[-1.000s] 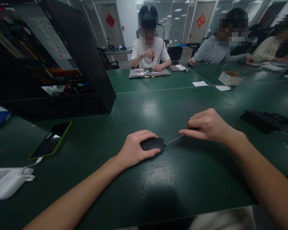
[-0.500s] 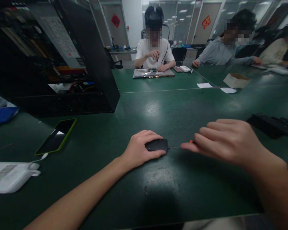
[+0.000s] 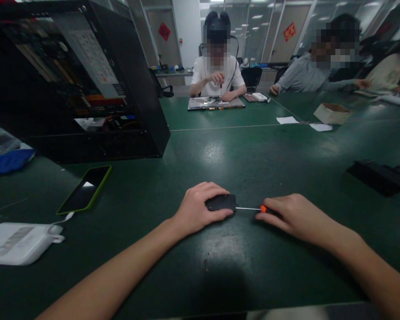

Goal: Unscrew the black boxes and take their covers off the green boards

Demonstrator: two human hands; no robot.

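A small black thing shaped like a computer mouse [image 3: 222,202] lies on the green table. My left hand [image 3: 200,206] grips it from the left, fingers along its far side and thumb along the near side. From the right, my right hand [image 3: 285,213] is closed round the handle of a screwdriver [image 3: 249,208], whose orange collar shows at the fingertips. The thin metal shaft lies level and meets the right end of the mouse. Whether the tip is inside it or only touching, I cannot tell.
An open black computer case [image 3: 133,89] stands at the left. Near it lie a green-edged phone [image 3: 85,190], a white power bank [image 3: 18,243] and a blue glove [image 3: 11,162]. Black adapter-like items [image 3: 380,175] lie at right. Opposite, a person [image 3: 216,66] works on a flat panel [image 3: 216,103].
My right hand has turned and come down behind the screwdriver, whose shaft and collar now show more clearly. My left hand still holds the mouse. The view has shifted slightly.
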